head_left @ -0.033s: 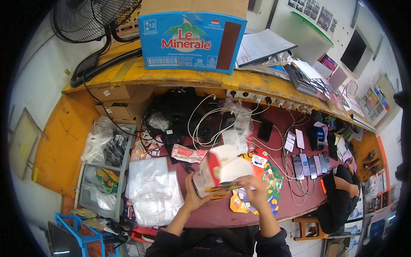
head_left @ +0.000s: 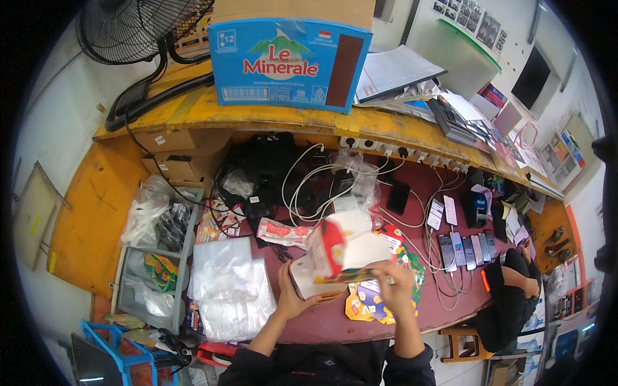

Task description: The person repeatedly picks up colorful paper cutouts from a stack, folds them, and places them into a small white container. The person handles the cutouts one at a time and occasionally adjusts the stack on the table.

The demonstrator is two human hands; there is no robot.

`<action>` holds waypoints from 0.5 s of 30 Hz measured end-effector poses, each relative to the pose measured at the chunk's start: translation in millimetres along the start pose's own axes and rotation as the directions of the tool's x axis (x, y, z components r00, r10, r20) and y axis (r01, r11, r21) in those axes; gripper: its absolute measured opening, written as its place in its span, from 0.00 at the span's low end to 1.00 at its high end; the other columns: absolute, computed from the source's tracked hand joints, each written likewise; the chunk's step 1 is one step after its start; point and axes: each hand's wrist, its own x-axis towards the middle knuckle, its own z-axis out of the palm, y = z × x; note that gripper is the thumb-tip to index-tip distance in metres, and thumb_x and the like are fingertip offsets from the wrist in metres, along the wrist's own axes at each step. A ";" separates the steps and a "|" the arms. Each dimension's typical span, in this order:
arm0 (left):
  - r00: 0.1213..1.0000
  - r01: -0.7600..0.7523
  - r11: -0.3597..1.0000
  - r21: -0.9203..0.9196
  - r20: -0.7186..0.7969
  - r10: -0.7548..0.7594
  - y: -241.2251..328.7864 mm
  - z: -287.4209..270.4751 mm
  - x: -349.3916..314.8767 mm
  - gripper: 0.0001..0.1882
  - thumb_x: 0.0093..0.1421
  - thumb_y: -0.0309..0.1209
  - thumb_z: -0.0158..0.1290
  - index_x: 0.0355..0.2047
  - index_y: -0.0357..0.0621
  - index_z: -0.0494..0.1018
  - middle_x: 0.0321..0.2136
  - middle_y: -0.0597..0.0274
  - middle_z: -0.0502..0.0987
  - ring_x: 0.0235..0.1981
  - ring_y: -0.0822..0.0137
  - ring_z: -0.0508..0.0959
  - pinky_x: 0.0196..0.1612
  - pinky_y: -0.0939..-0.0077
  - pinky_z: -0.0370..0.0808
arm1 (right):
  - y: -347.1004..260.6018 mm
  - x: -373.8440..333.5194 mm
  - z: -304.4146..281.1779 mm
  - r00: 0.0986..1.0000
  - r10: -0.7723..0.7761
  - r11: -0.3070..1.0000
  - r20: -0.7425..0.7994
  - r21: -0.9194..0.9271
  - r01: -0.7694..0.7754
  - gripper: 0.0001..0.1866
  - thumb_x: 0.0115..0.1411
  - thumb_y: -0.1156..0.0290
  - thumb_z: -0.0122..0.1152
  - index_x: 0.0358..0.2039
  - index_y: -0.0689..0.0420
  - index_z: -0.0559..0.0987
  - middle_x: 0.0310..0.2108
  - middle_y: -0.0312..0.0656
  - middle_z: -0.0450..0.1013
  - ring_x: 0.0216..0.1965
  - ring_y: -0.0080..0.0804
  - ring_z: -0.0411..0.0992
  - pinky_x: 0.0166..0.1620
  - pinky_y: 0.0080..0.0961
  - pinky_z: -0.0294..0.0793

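Note:
A small cardboard box [head_left: 328, 249], red and white outside with pale inner flaps, is raised over the dark red table in front of me, partly blurred by motion. My left hand [head_left: 293, 296] grips its left lower side, thumb along the bottom edge. At the right, my right hand [head_left: 396, 285] pinches the edge of a green and red flap. Below and behind the box lie flat colourful pouches [head_left: 367, 303], yellow, purple, green and red, partly covered by it. Clear plastic sleeves [head_left: 235, 299] are stacked beside my left forearm.
A grey crate [head_left: 151, 313] with plastic bags stands left. Several phones [head_left: 458, 249] lie plugged in by white cables at the right, near a person in dark clothes [head_left: 512, 299]. The yellow shelf [head_left: 283, 120] across the back carries a blue carton [head_left: 283, 67] and a fan.
My right hand has shifted slightly right with the flap's edge. The box's pale flaps have swung lower and to the right. My left hand keeps its place.

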 end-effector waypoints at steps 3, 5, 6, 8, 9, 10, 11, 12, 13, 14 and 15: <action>0.990 0.082 0.985 0.155 -0.126 -0.062 19.3 8.8 -6.3 0.66 0.33 0.49 0.70 0.61 0.33 0.39 0.55 0.38 0.50 0.57 0.41 0.53 0.59 0.49 0.52 | -30.5 11.2 -20.6 0.984 0.164 0.984 -0.075 -0.057 -0.168 0.03 0.55 0.77 0.58 0.29 0.61 0.79 0.25 0.46 0.76 0.25 0.31 0.76 0.29 0.22 0.74; 0.950 0.162 0.961 0.224 -0.299 -0.091 31.6 21.2 -14.2 0.67 0.33 0.51 0.70 0.61 0.31 0.38 0.55 0.35 0.49 0.56 0.40 0.52 0.58 0.46 0.51 | -42.8 13.1 -3.8 0.963 0.269 0.956 0.005 -0.122 -0.266 0.04 0.56 0.77 0.57 0.29 0.62 0.78 0.25 0.45 0.76 0.25 0.32 0.76 0.29 0.24 0.74; 0.950 0.151 0.955 0.256 -0.305 -0.068 35.7 27.3 -18.8 0.67 0.34 0.52 0.69 0.60 0.31 0.37 0.54 0.34 0.48 0.55 0.39 0.52 0.57 0.46 0.51 | -46.7 12.1 9.6 0.938 0.342 0.932 0.050 -0.149 -0.331 0.04 0.56 0.76 0.57 0.30 0.62 0.78 0.24 0.45 0.76 0.25 0.32 0.76 0.29 0.25 0.74; 0.944 0.106 0.933 0.345 -0.330 0.015 38.3 37.8 -27.2 0.68 0.34 0.53 0.69 0.60 0.29 0.36 0.54 0.32 0.48 0.55 0.38 0.52 0.56 0.45 0.50 | -50.2 10.2 37.0 0.943 0.309 0.947 0.122 -0.124 -0.295 0.06 0.57 0.75 0.57 0.34 0.62 0.77 0.28 0.46 0.77 0.28 0.33 0.77 0.31 0.25 0.75; 0.944 0.085 0.930 0.357 -0.328 0.039 36.9 41.5 -31.3 0.66 0.34 0.53 0.69 0.60 0.31 0.39 0.54 0.34 0.49 0.54 0.40 0.53 0.55 0.46 0.52 | -50.2 9.7 44.2 0.932 0.317 0.947 0.179 -0.114 -0.300 0.07 0.57 0.75 0.56 0.36 0.62 0.77 0.29 0.46 0.77 0.29 0.34 0.77 0.32 0.25 0.75; 0.944 0.065 0.926 0.371 -0.325 0.063 33.7 42.4 -35.5 0.65 0.34 0.53 0.69 0.59 0.31 0.40 0.54 0.34 0.49 0.54 0.41 0.53 0.54 0.47 0.52 | -49.8 10.0 47.1 0.912 0.318 0.946 0.258 -0.022 -0.324 0.10 0.58 0.74 0.56 0.40 0.61 0.75 0.33 0.46 0.76 0.33 0.36 0.77 0.35 0.27 0.75; 0.948 0.034 0.917 0.397 -0.303 0.096 30.0 42.2 -40.5 0.64 0.34 0.53 0.69 0.58 0.32 0.41 0.54 0.35 0.49 0.54 0.42 0.53 0.54 0.48 0.53 | -49.3 10.5 48.3 0.878 0.328 0.927 0.348 0.060 -0.370 0.13 0.58 0.74 0.55 0.44 0.60 0.72 0.37 0.46 0.76 0.36 0.37 0.76 0.38 0.29 0.75; 0.954 0.020 0.910 0.414 -0.280 0.106 25.4 40.7 -44.7 0.63 0.35 0.53 0.69 0.58 0.32 0.42 0.54 0.36 0.50 0.54 0.43 0.54 0.54 0.49 0.53 | -47.6 12.0 43.7 0.840 0.327 0.897 0.433 0.136 -0.420 0.16 0.59 0.74 0.54 0.49 0.60 0.70 0.41 0.47 0.75 0.39 0.39 0.76 0.41 0.30 0.75; 0.950 -0.008 0.897 0.443 -0.276 0.145 20.8 38.6 -49.1 0.62 0.32 0.53 0.70 0.56 0.34 0.44 0.54 0.38 0.51 0.54 0.46 0.55 0.51 0.53 0.57 | -46.2 13.0 38.3 0.804 0.296 0.857 0.515 0.230 -0.462 0.20 0.60 0.73 0.53 0.53 0.59 0.67 0.44 0.47 0.74 0.43 0.41 0.75 0.44 0.32 0.75; 0.947 -0.064 0.922 0.381 -0.268 0.176 16.3 35.7 -53.2 0.63 0.31 0.53 0.70 0.56 0.34 0.44 0.54 0.39 0.51 0.54 0.47 0.56 0.50 0.53 0.58 | -44.5 13.2 32.3 0.750 0.350 0.804 0.562 0.230 -0.548 0.20 0.60 0.74 0.53 0.53 0.59 0.67 0.45 0.47 0.74 0.44 0.41 0.75 0.44 0.33 0.75; 0.943 -0.104 0.947 0.305 -0.274 0.191 11.9 33.4 -56.0 0.63 0.30 0.53 0.71 0.56 0.35 0.44 0.54 0.39 0.51 0.53 0.47 0.56 0.48 0.53 0.59 | -41.3 13.3 23.8 0.695 0.377 0.746 0.612 0.245 -0.620 0.20 0.60 0.74 0.52 0.54 0.59 0.66 0.45 0.46 0.73 0.45 0.41 0.74 0.45 0.35 0.75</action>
